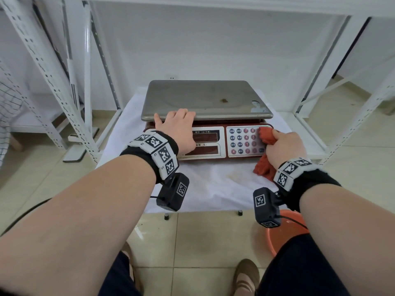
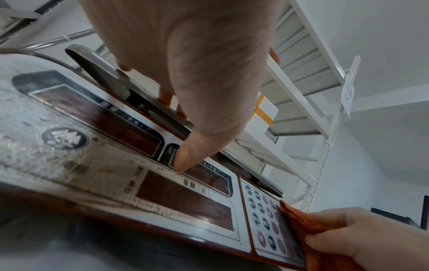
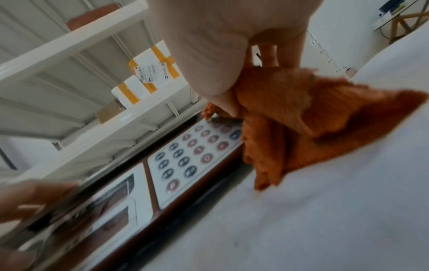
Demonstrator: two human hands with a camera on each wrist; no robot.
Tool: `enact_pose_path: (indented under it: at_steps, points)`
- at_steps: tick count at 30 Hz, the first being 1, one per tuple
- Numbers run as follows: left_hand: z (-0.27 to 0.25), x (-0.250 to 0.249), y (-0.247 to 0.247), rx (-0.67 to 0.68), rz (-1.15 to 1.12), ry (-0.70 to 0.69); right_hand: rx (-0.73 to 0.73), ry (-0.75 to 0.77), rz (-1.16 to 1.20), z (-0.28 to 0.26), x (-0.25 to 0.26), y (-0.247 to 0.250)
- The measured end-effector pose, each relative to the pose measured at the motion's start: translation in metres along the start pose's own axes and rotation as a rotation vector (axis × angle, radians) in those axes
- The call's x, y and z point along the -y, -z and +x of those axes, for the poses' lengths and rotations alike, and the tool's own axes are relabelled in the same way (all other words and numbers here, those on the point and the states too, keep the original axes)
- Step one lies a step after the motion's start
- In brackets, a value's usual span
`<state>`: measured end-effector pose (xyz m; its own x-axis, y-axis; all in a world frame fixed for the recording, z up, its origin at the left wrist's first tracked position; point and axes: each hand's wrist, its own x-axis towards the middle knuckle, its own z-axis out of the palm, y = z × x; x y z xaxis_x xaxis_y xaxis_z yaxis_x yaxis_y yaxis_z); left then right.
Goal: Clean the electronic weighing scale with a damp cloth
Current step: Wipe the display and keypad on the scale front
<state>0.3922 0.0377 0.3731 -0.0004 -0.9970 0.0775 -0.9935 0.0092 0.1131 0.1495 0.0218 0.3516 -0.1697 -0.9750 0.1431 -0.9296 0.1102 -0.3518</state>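
The electronic scale has a steel pan (image 1: pixel 205 97) with a small brown stain (image 1: pixel 224 100), over a red body with a display panel (image 1: pixel 205 144) and a keypad (image 1: pixel 245 142). My left hand (image 1: pixel 177 127) rests on the pan's front left edge with its fingers laid flat. In the left wrist view its thumb (image 2: pixel 188 152) touches the display panel (image 2: pixel 116 146). My right hand (image 1: pixel 284 146) grips a bunched orange cloth (image 1: pixel 267 135) against the keypad's right columns. A loose end of the cloth (image 3: pixel 301 119) hangs onto the table beside the keypad (image 3: pixel 192 152).
The scale stands on a low table under a white sheet (image 1: pixel 213 184) with a faint stain near the front. An orange basin (image 1: pixel 284 231) sits on the floor below my right arm. White metal racks (image 1: pixel 53 82) flank both sides, and taped boxes (image 3: pixel 148 73) lie on a shelf.
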Motion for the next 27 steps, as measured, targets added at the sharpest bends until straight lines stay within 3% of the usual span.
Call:
enact_pose_path:
  at_steps: [6, 15, 20, 22, 25, 27]
  points:
    - [0.001, 0.002, -0.002, -0.018, -0.004, -0.004, 0.004, -0.004, 0.0, -0.016, 0.026, -0.012]
    - [0.001, 0.001, -0.002, -0.001, -0.013, 0.007, 0.077, 0.313, -0.005, -0.031, 0.055, -0.026]
    - [0.002, 0.006, 0.002, 0.047, -0.01, -0.013, 0.165, 0.506, 0.183, -0.03, 0.06, -0.028]
    - [0.001, 0.012, 0.002, 0.063, -0.01, -0.042, 0.093, 0.475, 0.251, -0.027, 0.06, -0.024]
    - [-0.007, 0.025, -0.002, 0.003, -0.026, -0.027, -0.102, 0.281, 0.307, -0.017, 0.057, -0.018]
    - [-0.014, 0.033, -0.006, -0.059, -0.055, 0.017, -0.154, 0.165, 0.277, -0.012, 0.055, -0.017]
